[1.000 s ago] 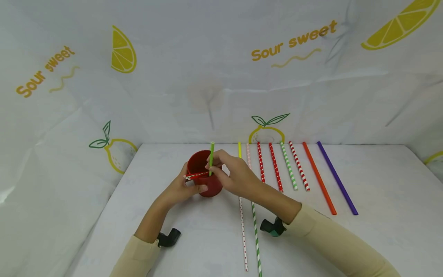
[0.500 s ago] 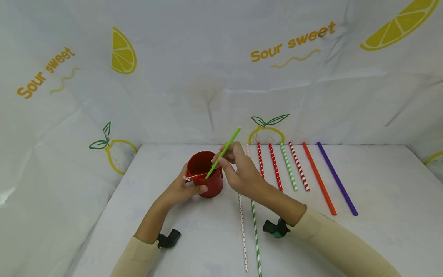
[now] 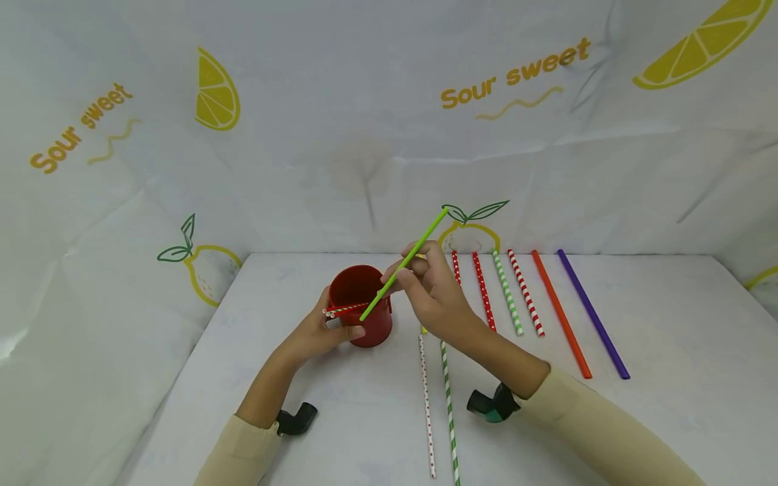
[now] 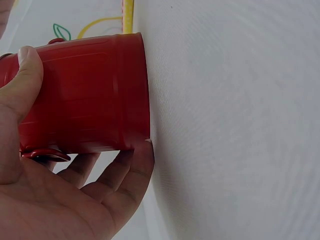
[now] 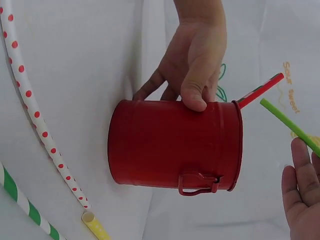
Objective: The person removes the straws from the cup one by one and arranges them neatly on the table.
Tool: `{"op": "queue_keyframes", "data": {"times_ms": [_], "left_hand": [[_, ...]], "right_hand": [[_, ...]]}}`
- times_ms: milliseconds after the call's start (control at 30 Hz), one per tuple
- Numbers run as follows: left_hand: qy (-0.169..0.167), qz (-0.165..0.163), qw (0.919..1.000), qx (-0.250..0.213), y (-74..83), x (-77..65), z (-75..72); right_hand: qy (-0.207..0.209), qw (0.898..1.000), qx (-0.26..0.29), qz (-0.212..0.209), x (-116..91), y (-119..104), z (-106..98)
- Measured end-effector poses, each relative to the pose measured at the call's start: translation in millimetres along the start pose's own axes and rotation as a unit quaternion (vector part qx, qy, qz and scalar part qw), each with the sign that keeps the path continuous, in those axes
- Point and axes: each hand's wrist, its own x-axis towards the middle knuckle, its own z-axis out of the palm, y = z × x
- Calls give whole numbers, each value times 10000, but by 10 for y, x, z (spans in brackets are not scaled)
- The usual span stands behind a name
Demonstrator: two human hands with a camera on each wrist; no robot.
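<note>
A red metal pail point(image 3: 372, 329) with small side handles stands on the table at the left of the middle in the head view. My left hand point(image 3: 319, 332) grips it, thumb on the near side and fingers round the far side, as the left wrist view also shows. Red and striped straws point(image 3: 346, 308) lean out over its rim toward the left hand. My right hand point(image 3: 436, 291) pinches a bright green straw point(image 3: 433, 228), held slanting, above and right of the pail. In the right wrist view, the green straw's lower tip point(image 5: 265, 103) is outside the pail, near its mouth.
To the right lie several straws in a row, among them a red-and-white striped straw point(image 3: 526, 290), an orange straw point(image 3: 560, 312) and a purple straw point(image 3: 592, 312). Nearer are a red-dotted white straw point(image 3: 427, 405) and a green-striped straw point(image 3: 450, 412). A lemon-printed sheet point(image 3: 304, 169) hangs behind.
My right hand has moved up and to the right. The green straw went from nearly upright at the pail's rim to a slant away from it. The left hand and pail stay put.
</note>
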Motion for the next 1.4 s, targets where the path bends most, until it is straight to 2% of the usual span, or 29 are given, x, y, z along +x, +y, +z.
{"op": "queue_keyframes", "data": {"times_ms": [233,433,633,833,1000,1400], "left_hand": [[11,149,9999,81,-10,-2,3],[49,115,9999,41,-24,-7,8],[31,163,9999,22,-25,-18,10],[13,211,9998,43,-34,-12,4],[-14,282,9996,47,-18,-11,0],[-99,317,9994,-91,-20,-1,-5]], "right_hand": [[-57,9975,482,510,-67,-85,-11],[-141,9883,849,1262,-154,-138,-15],[-359,9766,951,1895,-261,-145,-44],[-524,9633,700,2536,-399,-118,-87],[-751,9554,521,2808,-574,-96,-95],[-1110,9343,593,3336,-953,-68,-188]]}}
